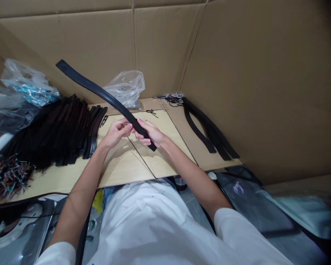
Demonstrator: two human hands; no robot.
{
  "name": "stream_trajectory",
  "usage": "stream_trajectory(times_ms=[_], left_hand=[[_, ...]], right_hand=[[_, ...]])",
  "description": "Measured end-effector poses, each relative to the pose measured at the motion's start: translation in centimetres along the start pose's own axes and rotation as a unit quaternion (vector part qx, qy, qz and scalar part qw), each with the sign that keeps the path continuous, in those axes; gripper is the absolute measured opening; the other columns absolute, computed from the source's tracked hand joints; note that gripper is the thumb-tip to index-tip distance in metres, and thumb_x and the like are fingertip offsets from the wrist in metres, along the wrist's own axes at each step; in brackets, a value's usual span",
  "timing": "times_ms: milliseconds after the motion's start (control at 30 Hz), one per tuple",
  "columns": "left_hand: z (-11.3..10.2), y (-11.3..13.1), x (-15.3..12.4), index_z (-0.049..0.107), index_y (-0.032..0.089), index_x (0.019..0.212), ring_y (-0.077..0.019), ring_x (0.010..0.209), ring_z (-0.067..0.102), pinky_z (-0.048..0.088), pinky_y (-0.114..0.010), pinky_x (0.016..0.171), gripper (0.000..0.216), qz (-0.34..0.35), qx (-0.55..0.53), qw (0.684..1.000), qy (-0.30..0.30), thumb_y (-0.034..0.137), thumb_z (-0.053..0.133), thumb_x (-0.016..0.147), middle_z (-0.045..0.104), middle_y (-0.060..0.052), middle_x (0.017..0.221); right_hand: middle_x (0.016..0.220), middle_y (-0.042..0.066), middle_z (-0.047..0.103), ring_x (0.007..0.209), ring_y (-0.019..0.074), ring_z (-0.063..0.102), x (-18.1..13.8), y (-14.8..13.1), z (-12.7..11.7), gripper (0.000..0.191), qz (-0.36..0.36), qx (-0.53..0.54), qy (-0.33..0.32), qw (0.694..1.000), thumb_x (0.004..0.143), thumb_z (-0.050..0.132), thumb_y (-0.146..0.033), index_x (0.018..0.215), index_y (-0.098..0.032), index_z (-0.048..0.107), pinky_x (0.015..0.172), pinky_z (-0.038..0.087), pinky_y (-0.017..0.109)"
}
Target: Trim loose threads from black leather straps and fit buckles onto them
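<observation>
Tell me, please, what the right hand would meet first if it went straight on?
Probably the left hand, facing the right hand on the same black strap; depth is unclear.

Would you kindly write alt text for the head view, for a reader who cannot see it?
A person holds one long black strap near its lower end with the left hand and right hand, over a pale wooden board. A stack of dark straps lies to the left, a few more straps to the right, cardboard walls behind.
</observation>
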State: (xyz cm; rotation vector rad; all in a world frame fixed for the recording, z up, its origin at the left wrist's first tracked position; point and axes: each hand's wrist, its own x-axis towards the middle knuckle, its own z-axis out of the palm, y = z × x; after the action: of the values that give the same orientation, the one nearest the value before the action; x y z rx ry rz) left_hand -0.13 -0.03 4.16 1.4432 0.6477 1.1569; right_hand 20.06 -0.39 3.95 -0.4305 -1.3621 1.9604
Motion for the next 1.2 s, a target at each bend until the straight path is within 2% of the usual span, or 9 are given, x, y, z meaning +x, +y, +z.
stream_trajectory(times_ms=[100, 167, 300, 467, 667, 767, 900, 1000, 1200], left_hand=[[0.4, 0.3, -0.1, 0.082, 0.016, 0.120, -0.0064, 0.052, 0.043, 0.030, -0.022, 0.050, 0.055, 0.016, 0.008, 1.000, -0.017, 0.054, 0.093, 0.082, 0.066, -0.002, 0.071], [0.7, 0.7, -0.2, 0.083, 0.015, 0.118, -0.0070, 0.052, 0.046, 0.033, -0.022, 0.051, 0.053, 0.042, 0.030, 0.999, -0.006, 0.055, 0.091, 0.084, 0.067, -0.002, 0.071], [1.0, 1.1, -0.5, 0.082, 0.014, 0.093, -0.0069, 0.048, 0.045, 0.033, -0.023, 0.048, 0.045, 0.066, 0.081, 0.994, 0.029, 0.057, 0.089, 0.085, 0.061, 0.000, 0.062], [1.1, 0.4, -0.4, 0.070, 0.014, 0.065, -0.0063, 0.043, 0.039, 0.026, -0.024, 0.045, 0.053, 0.027, 0.152, 0.986, 0.068, 0.060, 0.088, 0.083, 0.052, 0.001, 0.050], [1.2, -0.2, 0.1, 0.064, 0.016, 0.060, -0.0061, 0.042, 0.039, 0.026, -0.023, 0.044, 0.052, 0.030, 0.151, 0.983, 0.099, 0.056, 0.090, 0.081, 0.050, 0.002, 0.046], [1.2, 0.1, 0.2, 0.075, 0.014, 0.080, -0.0056, 0.043, 0.042, 0.027, -0.022, 0.043, 0.043, 0.044, 0.102, 0.989, 0.096, 0.053, 0.094, 0.077, 0.062, 0.000, 0.057], [1.1, 0.9, -0.1, 0.082, 0.013, 0.106, -0.0081, 0.053, 0.054, 0.035, -0.020, 0.048, 0.051, 0.038, 0.080, 0.995, 0.055, 0.046, 0.099, 0.072, 0.071, -0.003, 0.070], [0.9, 1.7, -0.2, 0.083, 0.013, 0.104, -0.0118, 0.062, 0.064, 0.039, -0.020, 0.053, 0.049, 0.037, 0.097, 0.993, 0.049, 0.043, 0.101, 0.070, 0.072, -0.004, 0.072], [0.3, 3.1, -0.3, 0.084, 0.013, 0.090, -0.0114, 0.055, 0.058, 0.037, -0.022, 0.051, 0.038, 0.041, 0.152, 0.987, 0.027, 0.043, 0.098, 0.073, 0.072, -0.005, 0.065]], right_hand=[[0.054, -0.007, 0.054, 0.033, 0.0071, 0.038, -0.1, 0.4, 0.4, 0.058, 0.001, -0.033, 0.017, 0.999, 0.106, 0.054, -0.074, 0.094, -0.018, 0.063, 0.029, 0.031, 0.017], [0.053, -0.006, 0.055, 0.032, 0.0080, 0.041, 0.0, 0.5, 0.7, 0.062, 0.001, -0.058, 0.033, 0.998, 0.106, 0.051, -0.078, 0.090, -0.019, 0.062, 0.030, 0.035, 0.018], [0.054, -0.003, 0.058, 0.037, 0.0090, 0.048, 0.0, -0.2, 0.1, 0.063, -0.028, -0.150, 0.067, 0.986, 0.105, 0.052, -0.077, 0.087, -0.017, 0.064, 0.036, 0.039, 0.019], [0.060, -0.004, 0.054, 0.046, 0.0086, 0.046, -0.2, -1.0, -1.5, 0.046, -0.082, -0.259, 0.127, 0.954, 0.103, 0.069, -0.060, 0.082, -0.019, 0.064, 0.041, 0.032, 0.019], [0.060, -0.003, 0.050, 0.056, 0.0099, 0.043, 0.3, 0.6, -0.9, 0.049, -0.179, -0.310, 0.229, 0.905, 0.103, 0.069, -0.055, 0.071, -0.019, 0.061, 0.046, 0.029, 0.019], [0.056, -0.003, 0.051, 0.046, 0.0086, 0.040, 0.4, 0.7, -0.4, 0.052, -0.128, -0.248, 0.180, 0.943, 0.103, 0.064, -0.062, 0.078, -0.017, 0.068, 0.039, 0.024, 0.021], [0.057, -0.006, 0.051, 0.039, 0.0059, 0.032, 0.0, -0.1, -0.2, 0.046, -0.044, -0.131, 0.105, 0.985, 0.099, 0.068, -0.060, 0.093, -0.015, 0.072, 0.034, 0.018, 0.020], [0.059, -0.007, 0.050, 0.039, 0.0046, 0.029, -0.3, -0.4, -0.3, 0.043, -0.031, -0.097, 0.079, 0.992, 0.096, 0.074, -0.057, 0.101, -0.015, 0.073, 0.033, 0.016, 0.018], [0.060, -0.009, 0.041, 0.040, 0.0027, 0.025, -0.2, 0.0, 0.0, 0.044, -0.013, -0.060, 0.009, 0.998, 0.098, 0.076, -0.054, 0.094, -0.011, 0.072, 0.033, 0.016, 0.014]])
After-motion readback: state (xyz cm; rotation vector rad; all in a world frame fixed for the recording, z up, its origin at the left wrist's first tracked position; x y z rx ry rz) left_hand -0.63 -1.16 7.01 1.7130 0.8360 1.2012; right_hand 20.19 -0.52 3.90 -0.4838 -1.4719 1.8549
